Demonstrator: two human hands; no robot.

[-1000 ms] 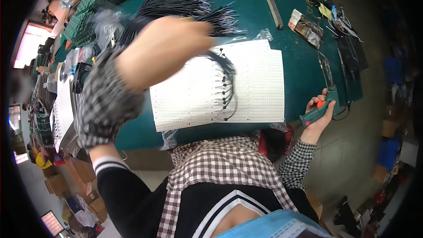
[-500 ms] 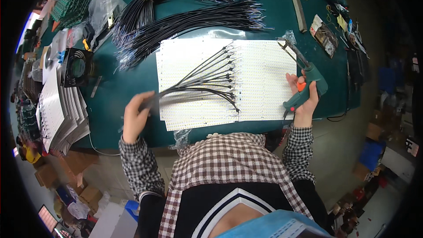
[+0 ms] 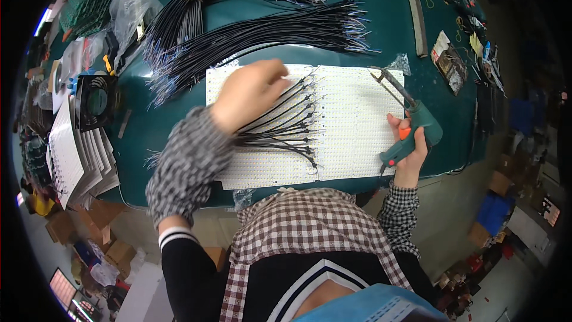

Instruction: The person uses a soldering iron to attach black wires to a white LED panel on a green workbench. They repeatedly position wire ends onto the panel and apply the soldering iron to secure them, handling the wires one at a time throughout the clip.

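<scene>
White LED panels [image 3: 363, 119], dotted with rows of small lights, lie on the green table in front of me. Several short black cables [image 3: 280, 122] fan out from a row near the panels' middle and gather toward the left. My left hand [image 3: 250, 95] hovers over the left part of the panels, thumb and fingers apart, with nothing visible in it; it hides part of the cables. In my right hand [image 3: 411, 155] is a green soldering gun [image 3: 426, 124] with an orange trigger, its metal tip pointing up and left above the panels' right edge.
Two bundles of black cables [image 3: 262, 30] with stripped ends lie beyond the panels. A black fan [image 3: 95, 101] and a stack of white panels [image 3: 77, 152] stand at left. On the right are a long bar [image 3: 417, 21], a torn packet [image 3: 448, 62] and hand tools [image 3: 490, 59].
My left hand has come away from the cables' left end and moved up and right over the panels. The cables now lie still. My right hand keeps the soldering gun almost in place.
</scene>
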